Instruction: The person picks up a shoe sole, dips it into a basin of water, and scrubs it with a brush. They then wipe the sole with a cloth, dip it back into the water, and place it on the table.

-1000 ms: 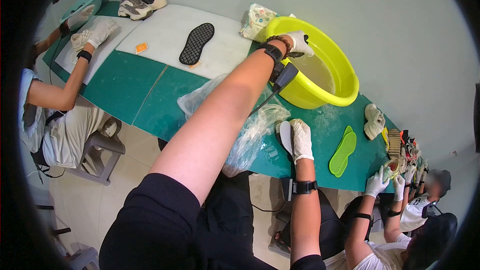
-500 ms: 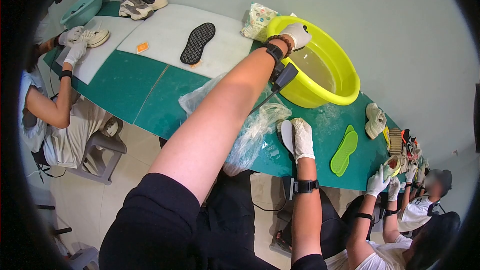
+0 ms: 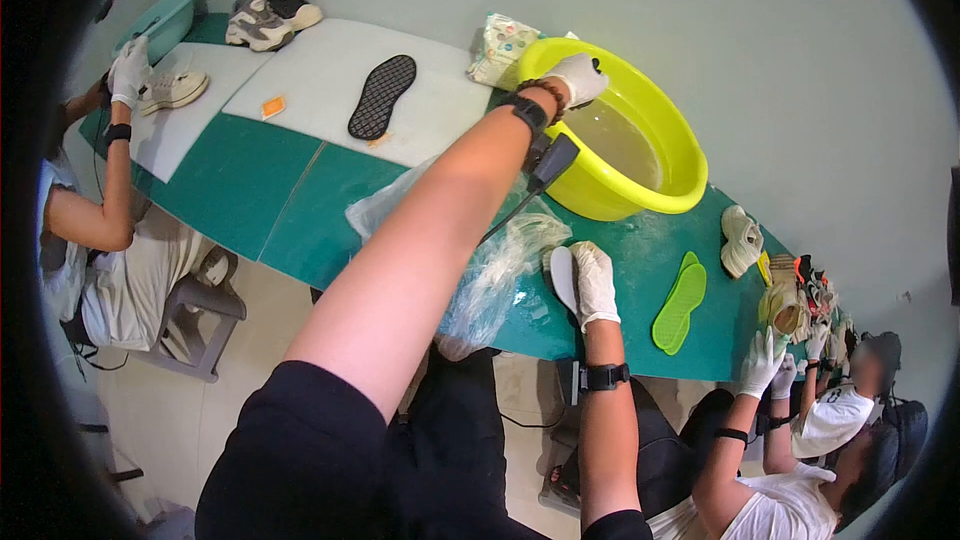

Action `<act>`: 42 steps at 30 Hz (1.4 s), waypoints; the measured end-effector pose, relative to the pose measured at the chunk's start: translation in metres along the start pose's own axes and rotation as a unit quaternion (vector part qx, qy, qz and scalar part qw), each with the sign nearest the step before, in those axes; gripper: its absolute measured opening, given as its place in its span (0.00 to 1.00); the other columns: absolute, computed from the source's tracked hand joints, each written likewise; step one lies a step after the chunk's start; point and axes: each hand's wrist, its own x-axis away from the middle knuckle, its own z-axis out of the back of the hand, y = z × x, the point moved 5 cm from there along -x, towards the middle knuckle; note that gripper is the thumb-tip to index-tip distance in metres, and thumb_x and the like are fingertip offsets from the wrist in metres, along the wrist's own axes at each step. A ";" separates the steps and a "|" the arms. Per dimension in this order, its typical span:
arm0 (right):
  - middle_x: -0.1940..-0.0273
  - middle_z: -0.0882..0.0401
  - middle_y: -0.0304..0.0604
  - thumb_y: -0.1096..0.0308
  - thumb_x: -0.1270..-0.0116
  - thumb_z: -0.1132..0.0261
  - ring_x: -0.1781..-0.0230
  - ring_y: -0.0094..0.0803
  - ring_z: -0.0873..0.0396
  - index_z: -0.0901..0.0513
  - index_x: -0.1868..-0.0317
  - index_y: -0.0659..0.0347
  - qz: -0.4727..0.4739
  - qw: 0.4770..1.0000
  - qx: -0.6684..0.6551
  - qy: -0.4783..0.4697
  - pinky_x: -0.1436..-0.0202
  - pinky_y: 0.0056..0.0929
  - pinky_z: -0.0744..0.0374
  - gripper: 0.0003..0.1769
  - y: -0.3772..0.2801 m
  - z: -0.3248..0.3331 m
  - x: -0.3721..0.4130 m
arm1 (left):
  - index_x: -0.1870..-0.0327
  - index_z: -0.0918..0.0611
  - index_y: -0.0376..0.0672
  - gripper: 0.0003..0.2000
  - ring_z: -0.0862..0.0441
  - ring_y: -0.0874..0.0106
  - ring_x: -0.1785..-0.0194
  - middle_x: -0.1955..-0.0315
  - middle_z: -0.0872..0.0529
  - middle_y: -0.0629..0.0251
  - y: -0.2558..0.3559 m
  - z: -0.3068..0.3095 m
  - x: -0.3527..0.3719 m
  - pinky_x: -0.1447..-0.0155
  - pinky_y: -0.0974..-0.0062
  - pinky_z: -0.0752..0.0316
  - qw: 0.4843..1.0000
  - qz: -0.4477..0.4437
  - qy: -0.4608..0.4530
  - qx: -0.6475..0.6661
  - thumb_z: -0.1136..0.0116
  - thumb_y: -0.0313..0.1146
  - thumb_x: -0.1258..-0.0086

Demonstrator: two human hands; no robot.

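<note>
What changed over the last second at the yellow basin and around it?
The left hand rose from inside the yellow basin to its near rim, curled; what it grips is unclear. The co-worker's hand at far left lifted off the white shoe. Unchanged: the right hand flat on the white insole, the green insole, the black insole.

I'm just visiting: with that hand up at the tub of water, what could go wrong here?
The left hand is at the rim of the water-filled yellow basin; a shove might slosh water onto the table. The black device below that wrist hangs near the basin and could get wet. The white insole under the right hand lies beside a loose plastic bag and may slide.
</note>
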 end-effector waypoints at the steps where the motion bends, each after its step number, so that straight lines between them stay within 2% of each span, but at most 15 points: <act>1: 0.69 0.22 0.31 0.63 0.25 0.40 0.70 0.21 0.27 0.19 0.64 0.57 0.000 1.000 0.013 0.006 0.66 0.21 0.27 0.10 -0.001 0.000 0.000 | 0.47 0.17 0.31 0.25 0.19 0.45 0.42 0.47 0.16 0.38 -0.004 -0.003 -0.002 0.39 0.56 0.24 1.000 -0.012 -0.018 0.005 0.41 0.46 0.35; 5: 0.68 0.22 0.31 0.65 0.24 0.41 0.70 0.21 0.27 0.19 0.63 0.59 0.003 0.999 0.038 0.012 0.64 0.22 0.27 0.10 0.000 -0.001 0.000 | 0.50 0.18 0.31 0.26 0.14 0.51 0.53 0.58 0.12 0.45 -0.001 -0.007 0.013 0.46 0.62 0.22 0.998 -0.050 0.017 -0.045 0.33 0.45 0.41; 9: 0.68 0.22 0.32 0.66 0.26 0.42 0.68 0.22 0.27 0.18 0.62 0.60 0.012 0.997 0.070 0.030 0.63 0.23 0.27 0.09 -0.001 0.002 0.000 | 0.50 0.17 0.32 0.26 0.14 0.53 0.51 0.55 0.12 0.45 0.009 -0.007 0.026 0.45 0.63 0.21 0.967 -0.047 -0.113 -0.223 0.29 0.41 0.46; 11: 0.70 0.22 0.37 0.65 0.26 0.44 0.69 0.27 0.28 0.18 0.64 0.63 0.004 0.997 0.066 0.046 0.62 0.29 0.27 0.12 -0.014 -0.003 0.008 | 0.47 0.15 0.37 0.25 0.16 0.53 0.44 0.49 0.14 0.46 0.010 -0.006 0.028 0.39 0.61 0.23 0.965 -0.026 -0.141 -0.221 0.31 0.44 0.43; 17: 0.68 0.18 0.43 0.62 0.26 0.43 0.67 0.31 0.25 0.17 0.63 0.65 -0.014 0.996 0.066 0.057 0.60 0.33 0.25 0.15 -0.009 -0.001 0.005 | 0.46 0.19 0.40 0.19 0.20 0.46 0.44 0.48 0.16 0.45 0.008 0.014 0.021 0.40 0.54 0.25 0.991 -0.055 0.060 -0.108 0.49 0.46 0.26; 19: 0.64 0.16 0.52 0.60 0.28 0.43 0.64 0.40 0.21 0.17 0.60 0.67 0.014 0.990 0.121 0.074 0.56 0.37 0.24 0.17 -0.016 0.002 0.006 | 0.48 0.19 0.42 0.19 0.19 0.46 0.45 0.50 0.15 0.46 0.005 0.018 0.021 0.42 0.53 0.25 0.991 -0.052 0.096 -0.081 0.51 0.48 0.25; 20: 0.63 0.16 0.54 0.60 0.28 0.43 0.63 0.42 0.21 0.17 0.60 0.67 0.023 0.987 0.142 0.075 0.55 0.38 0.24 0.17 -0.020 0.002 0.007 | 0.49 0.18 0.41 0.21 0.18 0.46 0.48 0.53 0.15 0.46 0.003 0.020 0.023 0.43 0.55 0.24 0.988 -0.060 0.115 -0.082 0.50 0.50 0.25; 21: 0.62 0.16 0.56 0.60 0.29 0.43 0.62 0.45 0.20 0.17 0.59 0.68 0.031 0.984 0.162 0.074 0.54 0.38 0.24 0.17 -0.023 0.002 0.009 | 0.50 0.19 0.39 0.19 0.17 0.47 0.50 0.57 0.14 0.45 -0.005 0.019 0.019 0.44 0.58 0.23 0.990 -0.066 0.118 0.041 0.45 0.48 0.26; 23: 0.62 0.16 0.57 0.60 0.30 0.44 0.63 0.46 0.20 0.17 0.60 0.67 0.020 0.986 0.148 0.070 0.54 0.39 0.24 0.17 -0.021 0.004 0.008 | 0.47 0.23 0.38 0.21 0.17 0.48 0.51 0.56 0.14 0.45 0.025 0.023 0.054 0.43 0.61 0.23 0.991 0.066 0.010 0.118 0.35 0.44 0.33; 26: 0.63 0.16 0.57 0.61 0.31 0.44 0.63 0.48 0.19 0.17 0.60 0.66 0.012 0.988 0.141 0.065 0.55 0.41 0.24 0.16 -0.020 0.001 0.008 | 0.44 0.27 0.40 0.26 0.17 0.48 0.48 0.53 0.14 0.46 0.041 0.019 0.074 0.42 0.61 0.23 0.994 -0.088 0.025 -0.062 0.29 0.38 0.40; 29: 0.62 0.16 0.58 0.61 0.31 0.43 0.62 0.49 0.19 0.17 0.60 0.66 0.011 0.991 0.119 0.066 0.54 0.41 0.23 0.16 -0.025 0.000 0.013 | 0.39 0.30 0.41 0.31 0.18 0.49 0.44 0.49 0.15 0.45 0.037 0.003 0.062 0.40 0.60 0.23 0.977 -0.049 -0.011 -0.206 0.28 0.35 0.44; 30: 0.60 0.15 0.59 0.60 0.31 0.43 0.59 0.51 0.18 0.16 0.58 0.66 0.042 0.978 0.195 0.056 0.53 0.42 0.23 0.16 -0.028 0.003 0.010 | 0.39 0.25 0.41 0.28 0.18 0.51 0.41 0.47 0.15 0.46 0.028 -0.003 0.054 0.38 0.60 0.23 0.975 -0.027 0.001 -0.220 0.32 0.36 0.42; 33: 0.58 0.15 0.59 0.60 0.31 0.43 0.58 0.51 0.18 0.16 0.57 0.66 0.015 0.988 0.140 0.068 0.51 0.41 0.23 0.17 -0.028 0.003 0.015 | 0.40 0.20 0.43 0.26 0.18 0.53 0.40 0.44 0.15 0.50 0.037 -0.015 0.050 0.38 0.61 0.23 0.960 0.037 -0.038 -0.274 0.35 0.43 0.40; 34: 0.58 0.15 0.59 0.60 0.31 0.43 0.58 0.50 0.18 0.16 0.57 0.66 0.013 0.989 0.135 0.065 0.51 0.41 0.23 0.17 -0.030 0.004 0.015 | 0.43 0.16 0.45 0.25 0.18 0.54 0.40 0.43 0.16 0.53 0.051 -0.013 0.064 0.38 0.60 0.23 0.956 0.039 -0.030 -0.290 0.39 0.49 0.39; 42: 0.57 0.15 0.60 0.58 0.32 0.43 0.58 0.52 0.18 0.16 0.56 0.64 0.052 0.988 0.131 0.067 0.53 0.42 0.22 0.18 -0.020 0.004 0.012 | 0.48 0.14 0.46 0.20 0.17 0.52 0.44 0.47 0.14 0.52 0.056 -0.014 0.059 0.42 0.58 0.21 0.943 0.045 0.006 -0.331 0.43 0.46 0.35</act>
